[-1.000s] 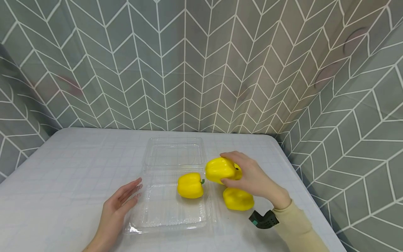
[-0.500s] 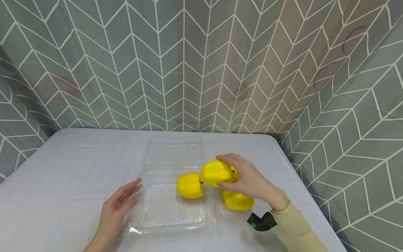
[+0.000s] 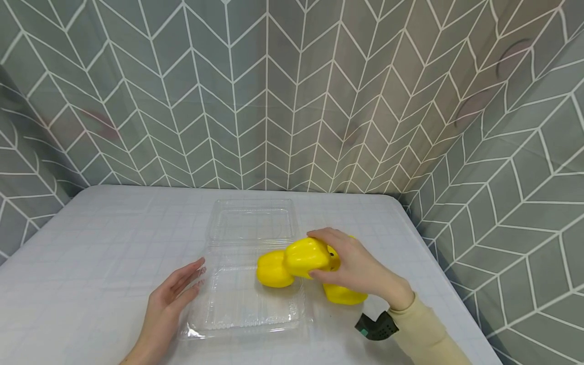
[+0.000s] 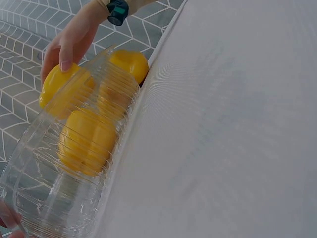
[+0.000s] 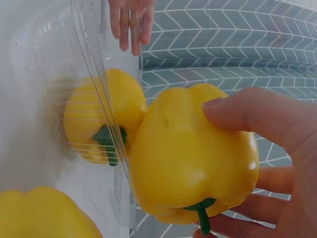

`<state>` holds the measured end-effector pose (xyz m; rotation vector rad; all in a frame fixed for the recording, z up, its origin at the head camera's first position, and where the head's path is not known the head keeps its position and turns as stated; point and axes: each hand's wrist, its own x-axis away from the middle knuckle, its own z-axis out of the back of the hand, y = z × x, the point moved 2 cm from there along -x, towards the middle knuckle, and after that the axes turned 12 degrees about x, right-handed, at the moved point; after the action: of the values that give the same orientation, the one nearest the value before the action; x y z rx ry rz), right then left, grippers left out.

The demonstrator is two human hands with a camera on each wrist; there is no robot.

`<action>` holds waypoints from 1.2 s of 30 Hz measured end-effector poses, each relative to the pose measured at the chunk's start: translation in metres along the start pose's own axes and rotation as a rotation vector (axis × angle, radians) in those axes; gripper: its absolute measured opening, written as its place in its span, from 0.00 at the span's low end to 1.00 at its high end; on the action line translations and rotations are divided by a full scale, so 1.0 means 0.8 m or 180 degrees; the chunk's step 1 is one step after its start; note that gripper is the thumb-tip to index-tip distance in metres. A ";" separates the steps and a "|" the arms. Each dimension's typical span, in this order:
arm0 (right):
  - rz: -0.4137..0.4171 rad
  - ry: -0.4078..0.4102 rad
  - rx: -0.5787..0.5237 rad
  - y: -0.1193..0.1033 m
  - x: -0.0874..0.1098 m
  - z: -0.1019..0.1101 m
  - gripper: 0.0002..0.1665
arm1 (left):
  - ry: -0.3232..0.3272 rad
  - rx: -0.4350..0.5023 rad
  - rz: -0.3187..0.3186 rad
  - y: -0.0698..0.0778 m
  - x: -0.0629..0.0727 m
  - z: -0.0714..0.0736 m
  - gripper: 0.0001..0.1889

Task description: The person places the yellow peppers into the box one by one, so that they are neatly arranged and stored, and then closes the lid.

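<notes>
My right hand (image 3: 353, 263) grips a yellow bell pepper (image 3: 306, 257) from its right side, thumb and fingers on opposite sides. That pepper is held at the right rim of a clear plastic clamshell container (image 3: 246, 317). Inside the container sits another yellow bell pepper (image 3: 274, 271), its green stem (image 5: 106, 141) turned toward the right wrist. A further bell pepper (image 3: 344, 294) rests on the table, partly hidden beneath my right hand. My left hand (image 3: 171, 299) lies with relaxed, extended fingers along the container's left side.
The container's lid (image 3: 253, 220) lies folded back, away from me. A bit of yellow (image 3: 353, 236) peeks out behind my right hand. A white cloth covers the table (image 3: 114, 243), and a patterned curtain (image 3: 283, 101) hangs behind it.
My right hand has moved left and slightly nearer with its bell pepper, which now overlaps the one in the container. The left hand has stayed in place.
</notes>
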<state>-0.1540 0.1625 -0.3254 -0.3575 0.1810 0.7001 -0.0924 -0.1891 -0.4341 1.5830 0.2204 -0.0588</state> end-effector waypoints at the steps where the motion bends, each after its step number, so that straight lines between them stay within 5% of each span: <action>1: 0.0004 -0.0015 0.0014 -0.001 0.000 0.000 0.39 | 0.0000 -0.0009 0.0000 0.000 0.000 0.000 0.22; 36: 0.0156 -0.0056 0.0006 -0.019 -0.001 -0.011 0.38 | -0.0027 0.0008 0.0018 0.001 -0.001 0.000 0.22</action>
<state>-0.1450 0.1479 -0.3298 -0.3460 0.1741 0.7512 -0.0933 -0.1892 -0.4333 1.5857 0.2094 -0.0614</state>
